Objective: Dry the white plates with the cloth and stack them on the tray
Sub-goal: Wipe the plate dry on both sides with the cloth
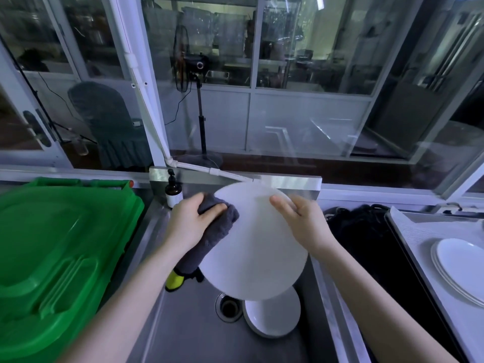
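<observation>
Waiting plate (272,318) lies in the sink (183,323), beside the drain. Above it is the held plate (254,244), tilted, plain white, smooth. Left hand (188,218) clutches grey cloth (217,224) against its left edge; right hand (301,218) grips the upper right rim. Best practice: firm grip, wipe rim to rim, then flip. Stacked plates (458,260) sit on the tray (408,224), far right.

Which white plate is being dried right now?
The plate held over the sink: the left hand holds the grey cloth against it, the right hand holds its rim. Another plate lies in the sink; a stack sits on the tray.
</observation>
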A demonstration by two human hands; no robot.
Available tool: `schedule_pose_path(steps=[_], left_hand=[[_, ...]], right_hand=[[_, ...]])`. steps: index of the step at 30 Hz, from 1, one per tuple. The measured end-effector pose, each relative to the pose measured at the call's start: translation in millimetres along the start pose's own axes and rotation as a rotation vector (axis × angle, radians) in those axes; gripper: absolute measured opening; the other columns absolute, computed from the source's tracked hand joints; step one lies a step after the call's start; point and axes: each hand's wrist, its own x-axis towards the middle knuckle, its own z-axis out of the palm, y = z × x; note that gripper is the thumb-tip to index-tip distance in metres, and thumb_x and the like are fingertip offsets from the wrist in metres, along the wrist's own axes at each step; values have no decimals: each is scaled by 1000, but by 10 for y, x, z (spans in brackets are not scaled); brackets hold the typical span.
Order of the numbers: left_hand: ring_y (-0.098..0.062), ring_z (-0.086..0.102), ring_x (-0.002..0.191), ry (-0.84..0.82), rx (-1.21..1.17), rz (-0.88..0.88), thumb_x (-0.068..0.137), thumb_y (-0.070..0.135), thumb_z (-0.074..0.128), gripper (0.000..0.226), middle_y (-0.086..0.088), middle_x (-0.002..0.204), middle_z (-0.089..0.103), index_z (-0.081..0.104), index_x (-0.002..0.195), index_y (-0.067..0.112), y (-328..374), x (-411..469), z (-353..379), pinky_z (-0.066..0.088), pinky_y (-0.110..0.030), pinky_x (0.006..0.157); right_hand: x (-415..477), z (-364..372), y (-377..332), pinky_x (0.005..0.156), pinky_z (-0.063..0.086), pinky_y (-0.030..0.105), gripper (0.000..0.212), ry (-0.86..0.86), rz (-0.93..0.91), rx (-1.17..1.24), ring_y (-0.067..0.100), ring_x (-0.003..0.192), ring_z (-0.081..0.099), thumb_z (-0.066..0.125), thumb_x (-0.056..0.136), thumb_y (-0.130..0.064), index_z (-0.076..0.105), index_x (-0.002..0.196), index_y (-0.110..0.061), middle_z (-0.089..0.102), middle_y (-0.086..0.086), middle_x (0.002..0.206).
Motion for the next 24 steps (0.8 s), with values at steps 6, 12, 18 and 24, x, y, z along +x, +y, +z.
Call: schedule_pose_path(steps=[6,12,18,24], left_hand=[[10,57,67,-141,57,144,82,35,76,23,26,63,61,56,70,34,76,13,44,38,-10,60],[-27,63,86,399,-272,-519,94,41,60,32,-4,85,67,65,91,10,25,-179,348,40,-28,69],[-24,64,82,415,-393,-604,95,39,59,31,-4,85,65,67,94,9,-162,-270,468,44,-24,67],[-11,61,71,204,-43,-108,85,38,71,27,8,70,63,60,80,13,-52,-105,96,40,-21,60]], right_hand=[[2,91,-84,50,22,26,55,-102,-181,-202,11,53,25,65,96,-36,28,59,-19,25,-4,57],[-108,320,-71,54,25,29,56,456,241,435,12,54,30,60,94,-47,31,57,-17,32,-7,55],[-193,417,127,64,46,32,43,319,334,487,13,67,59,57,90,-54,59,75,-14,63,-5,69],[265,-203,-64,71,48,16,21,-211,-8,11,0,77,65,69,89,-46,70,92,-25,70,-14,82]])
